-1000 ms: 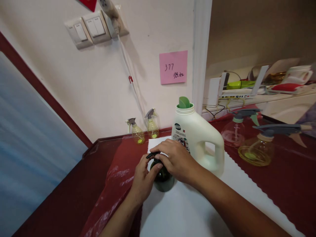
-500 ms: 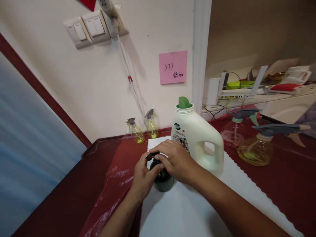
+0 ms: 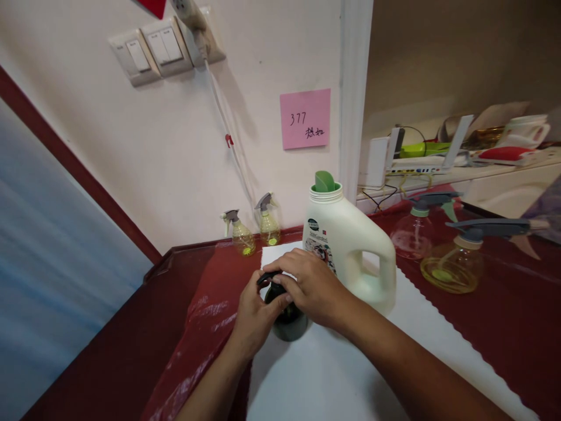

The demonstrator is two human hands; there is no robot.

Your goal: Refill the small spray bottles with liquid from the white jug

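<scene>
A dark pump bottle (image 3: 290, 327) stands upright on a white sheet (image 3: 307, 380). My left hand (image 3: 258, 309) curls around its upper part, with the thumb across the front. From the right, my right hand (image 3: 309, 286) closes over the black pump head, whose spout pokes out to the left between the fingers. Much of the bottle's neck is hidden behind both hands. Just behind my right hand is a large white jug (image 3: 346, 234) with a handle, a printed label and a green spout piece in its uncapped mouth.
Two small yellowish spray bottles (image 3: 243, 237) stand against the wall. Larger clear spray bottles, one with yellow liquid (image 3: 451, 272), stand at right on the dark red table (image 3: 517, 327). A white router (image 3: 416, 166) sits on a shelf behind. A power cord (image 3: 225, 123) hangs down the wall.
Both hands keep their hold on the pump bottle with hardly any visible movement. The whole view has shifted very slightly.
</scene>
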